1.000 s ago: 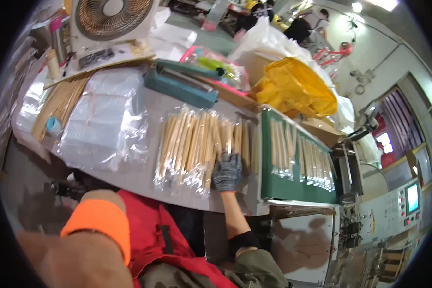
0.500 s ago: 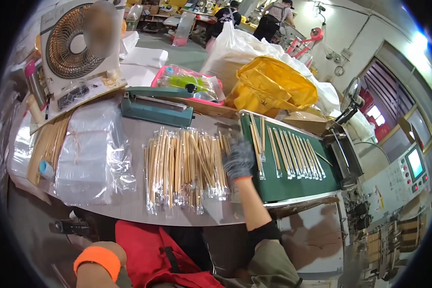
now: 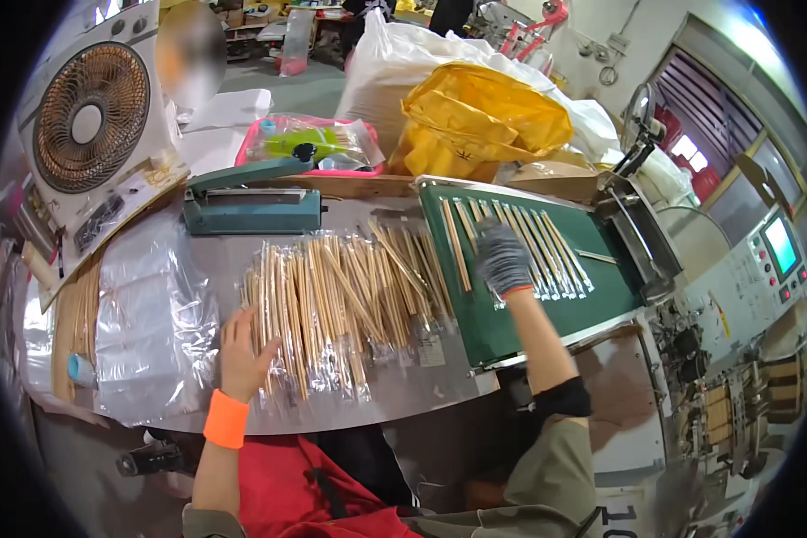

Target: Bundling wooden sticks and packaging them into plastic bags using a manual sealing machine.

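Note:
My left hand [image 3: 245,354] is bare, with an orange band at the wrist. Its fingers are spread at the left edge of a pile of wooden chopsticks in clear sleeves [image 3: 318,309]. My right hand [image 3: 504,258], in a grey knit glove, rests over the row of sleeved chopsticks [image 3: 547,251] on a green belt [image 3: 547,325]. It covers the middle of the packets beneath it. Its fingertips are too unclear to show whether they grip one. One packet [image 3: 455,247] lies left of the glove, and a small stick [image 3: 596,256] lies at the row's right.
A teal bag sealer [image 3: 255,212] stands behind the pile. To the left lie clear plastic bags [image 3: 152,314] and a fan [image 3: 90,117]. A pink tray [image 3: 368,161], a yellow bag [image 3: 475,125] and white sacks [image 3: 386,72] are behind. A control panel [image 3: 780,255] is at right.
My right hand has moved right from the pile's edge onto the row on the belt. My left hand has come up from below to the pile's left side. The view has shifted.

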Available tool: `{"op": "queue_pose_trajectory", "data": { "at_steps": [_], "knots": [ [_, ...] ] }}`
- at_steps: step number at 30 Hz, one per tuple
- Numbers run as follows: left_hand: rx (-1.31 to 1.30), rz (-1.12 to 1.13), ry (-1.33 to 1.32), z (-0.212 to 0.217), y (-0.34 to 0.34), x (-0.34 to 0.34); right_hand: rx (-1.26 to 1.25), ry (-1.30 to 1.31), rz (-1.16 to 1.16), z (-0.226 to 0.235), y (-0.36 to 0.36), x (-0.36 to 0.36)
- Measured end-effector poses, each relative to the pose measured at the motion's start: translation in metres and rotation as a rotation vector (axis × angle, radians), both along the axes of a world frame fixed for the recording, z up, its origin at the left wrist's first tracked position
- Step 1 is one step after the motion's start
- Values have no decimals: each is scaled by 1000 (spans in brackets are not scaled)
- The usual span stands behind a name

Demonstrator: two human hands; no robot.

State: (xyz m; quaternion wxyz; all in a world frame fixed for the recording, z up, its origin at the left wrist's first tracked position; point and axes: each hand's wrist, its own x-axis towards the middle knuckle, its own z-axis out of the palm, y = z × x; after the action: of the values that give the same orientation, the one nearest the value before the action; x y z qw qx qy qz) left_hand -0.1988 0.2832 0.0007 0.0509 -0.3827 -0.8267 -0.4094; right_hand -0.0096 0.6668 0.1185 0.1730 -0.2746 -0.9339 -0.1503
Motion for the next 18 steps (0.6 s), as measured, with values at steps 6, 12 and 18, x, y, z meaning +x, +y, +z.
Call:
{"op": "queue_pose_trajectory", "data": {
  "at_steps": [6, 12, 18],
  "knots": [
    [-86, 31, 49, -26, 43, 12, 391, -96, -388, -2, 174, 146],
    [-81, 34, 49, -29, 53, 7, 384, -200, -567, -27, 224, 199],
    [-59, 36, 31, -29, 64, 3, -10, -56, -502, -20, 214, 142]
  ]
}}
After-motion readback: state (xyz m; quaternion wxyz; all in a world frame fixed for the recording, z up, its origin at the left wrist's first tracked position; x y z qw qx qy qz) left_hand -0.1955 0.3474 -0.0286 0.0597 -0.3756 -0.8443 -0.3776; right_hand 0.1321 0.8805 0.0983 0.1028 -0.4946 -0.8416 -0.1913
